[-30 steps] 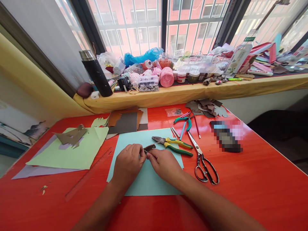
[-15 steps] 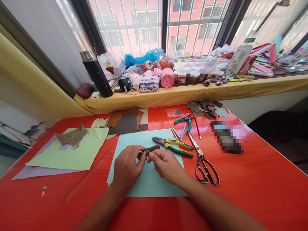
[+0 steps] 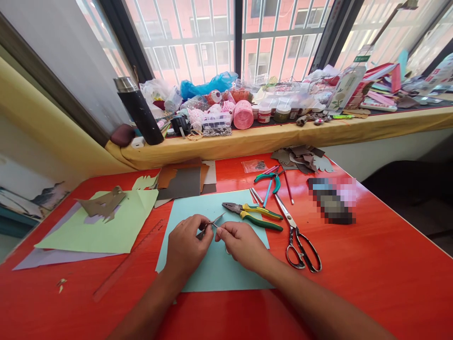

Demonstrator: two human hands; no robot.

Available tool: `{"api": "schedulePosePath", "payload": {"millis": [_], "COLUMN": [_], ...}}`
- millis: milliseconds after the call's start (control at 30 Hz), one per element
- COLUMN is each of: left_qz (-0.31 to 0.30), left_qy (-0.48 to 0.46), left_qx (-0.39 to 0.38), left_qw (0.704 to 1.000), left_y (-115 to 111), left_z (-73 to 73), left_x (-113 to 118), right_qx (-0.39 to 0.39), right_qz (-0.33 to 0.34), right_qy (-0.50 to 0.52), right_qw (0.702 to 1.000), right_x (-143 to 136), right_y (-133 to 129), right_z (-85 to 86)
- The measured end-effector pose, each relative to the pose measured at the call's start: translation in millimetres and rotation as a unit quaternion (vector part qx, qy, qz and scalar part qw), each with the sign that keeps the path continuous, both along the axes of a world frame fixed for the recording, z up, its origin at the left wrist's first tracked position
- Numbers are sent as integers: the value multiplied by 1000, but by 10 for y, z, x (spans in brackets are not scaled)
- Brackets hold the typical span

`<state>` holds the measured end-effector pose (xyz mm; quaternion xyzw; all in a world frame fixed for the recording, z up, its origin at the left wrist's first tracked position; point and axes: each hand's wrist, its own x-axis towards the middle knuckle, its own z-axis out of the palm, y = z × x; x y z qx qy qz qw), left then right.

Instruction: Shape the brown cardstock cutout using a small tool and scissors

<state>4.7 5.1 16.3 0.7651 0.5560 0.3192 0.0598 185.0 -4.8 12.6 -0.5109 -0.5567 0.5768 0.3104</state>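
dark piece (image 3: 218,218), thin rod (image 3: 214,225): partly hidden by hands (image 3: 187,242) (image 3: 245,242) | tabletop object (image 3: 331,201): pixelated | forearms (image 3: 143,300): cut off below

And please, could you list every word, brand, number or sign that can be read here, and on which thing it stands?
No text can be read with certainty.
White carton with green label: too small.
Red-labelled jar: print too small.
Clear ruler: marks visible, numbers too faint.
White container at the right edge: reddish marks, too blurred.

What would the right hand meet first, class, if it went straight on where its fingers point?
Probably the left hand, or the thin brown piece it pinches; depth leaves the order unclear.
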Motion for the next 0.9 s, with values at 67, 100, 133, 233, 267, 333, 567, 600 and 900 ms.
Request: {"api": "schedulePosePath", "payload": {"millis": [67,100,133,233,267,333,567,600,900], "left_qz": [-16,-25,-32,-46,-51,-66,-87,-86,-30], "left_qy": [-3,-3,-1,23,38,74,180,192,246], "left_qx": [2,11,21,61,78,117,187,192,209], "left_qw": [1000,1000,999,997,995,988,962,959,946], "left_y": [-9,-14,-18,-25,-24,-18,-15,-17,34], "left_z": [-5,-2,3,26,34,50,113,115,73], "left_x": [-15,-21,-27,-37,-38,-40,-31,-26,24], "right_qx": [73,104,129,186,199,214,242,243,238], "right_qz": [1,1,1,6,8,14,34,40,72], "right_qy": [-69,-96,-120,-182,-200,-230,-321,-332,-372], "right_qw": [995,990,984,966,959,949,915,911,895], "right_x": [35,46,53,48,41,29,24,22,3], "right_y": [-12,-20,-27,-43,-46,-48,-62,-66,-9], "right_z": [-4,6,21,66,74,77,50,48,61]}}
